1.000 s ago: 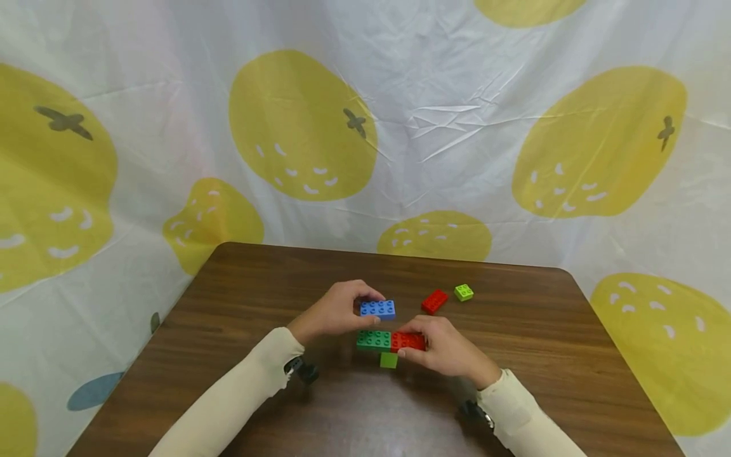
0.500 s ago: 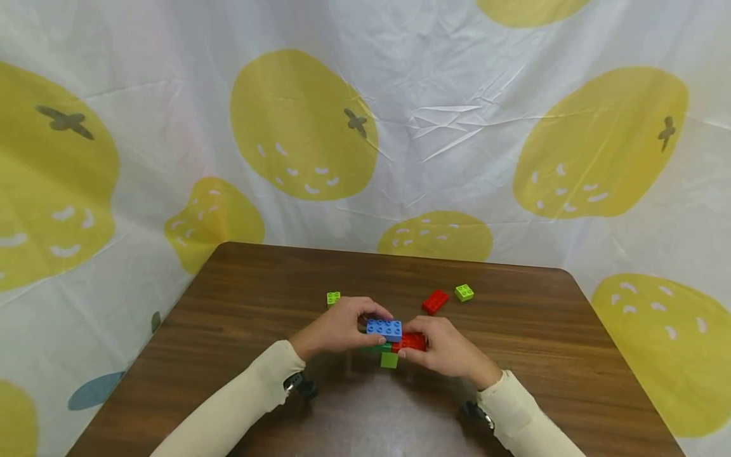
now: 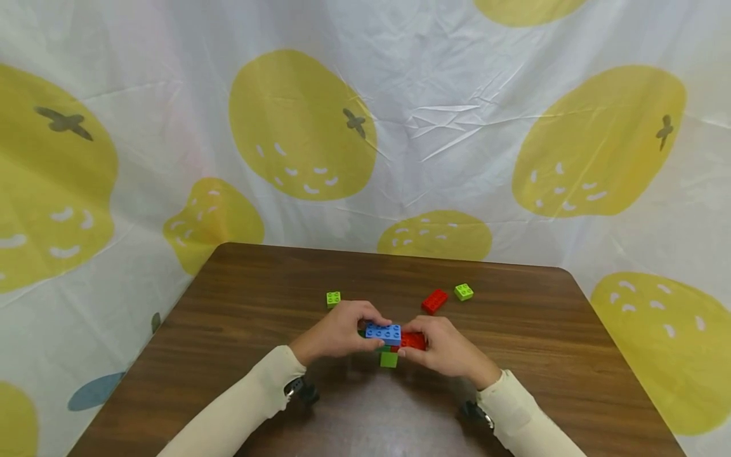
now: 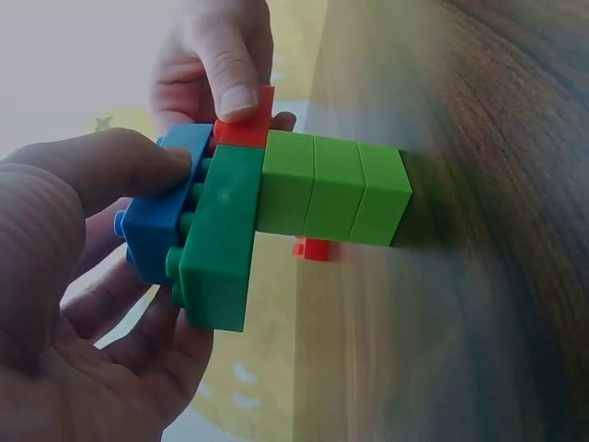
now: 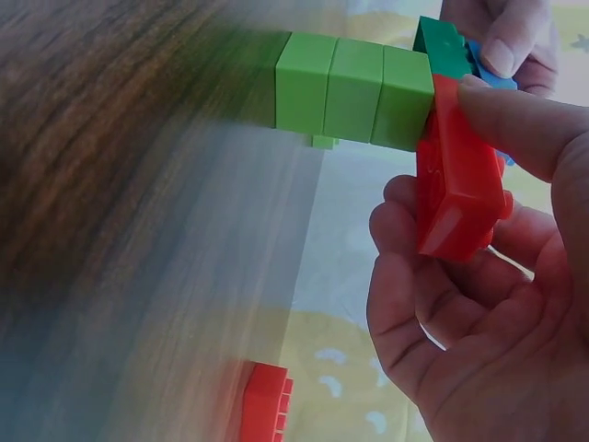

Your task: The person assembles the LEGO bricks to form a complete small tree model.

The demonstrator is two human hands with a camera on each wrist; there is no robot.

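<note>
My left hand pinches a blue toy building brick between thumb and fingers. That brick lies over a dark green brick, whose studs still show along the gap in the left wrist view. Beside the green brick sits a red brick, pinched by my right hand from front and back. Both rest side by side on top of a column of three light green bricks standing upright on the table. The blue brick reaches across to the seam between green and red.
On the brown wooden table, behind the hands, lie a small lime brick to the left, a loose red brick and another lime brick to the right. A lemon-print cloth hangs behind the table.
My left hand has brought the blue brick forward and down over the green brick, uncovering the lime brick at the left. The right hand has kept its grip on the red brick.
</note>
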